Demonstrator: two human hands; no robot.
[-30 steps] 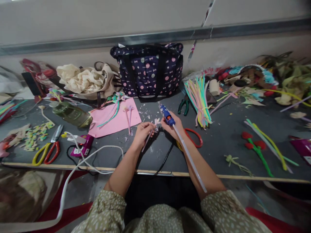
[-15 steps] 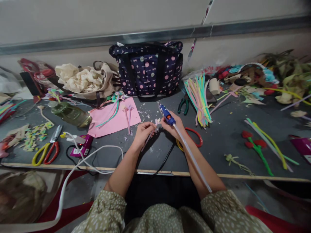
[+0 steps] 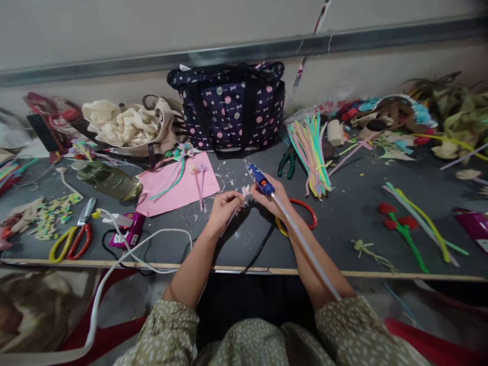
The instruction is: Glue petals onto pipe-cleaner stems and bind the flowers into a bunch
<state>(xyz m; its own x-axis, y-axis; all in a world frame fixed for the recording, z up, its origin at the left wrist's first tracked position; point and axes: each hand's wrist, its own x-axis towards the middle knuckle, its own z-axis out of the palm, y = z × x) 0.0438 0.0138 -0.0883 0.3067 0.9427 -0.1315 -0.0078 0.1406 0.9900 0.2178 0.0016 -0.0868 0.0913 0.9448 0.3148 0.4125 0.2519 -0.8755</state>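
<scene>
Right at the middle of the dark grey worktable [image 3: 343, 239], the left hand [image 3: 223, 208] is pinched closed around a thin pale lilac pipe-cleaner flower stem [image 3: 233, 212], whose small pale blossom end [image 3: 246, 191] pokes out past the fingertips toward the right hand. The right hand [image 3: 275, 201] is wrapped around a blue hot-glue gun [image 3: 261, 179] with a long clear glue stick [image 3: 305, 243] trailing back over the forearm; the gun's nozzle points away from the person, and its body sits just beside the blossom, on the blossom's right. Whether glue gun and blossom touch cannot be told. Both hands hover close together, nearly meeting, just above the table. Under the right wrist lies a pair of scissors with red and yellow loop handles [image 3: 305, 211]. A pink paper sheet [image 3: 179, 188] with more stems lies to the left of the left hand, and a navy polka-dot tote bag [image 3: 229, 107] stands behind against the wall. A bundle of pastel pipe cleaners [image 3: 310, 152] lies to the right of the bag.
</scene>
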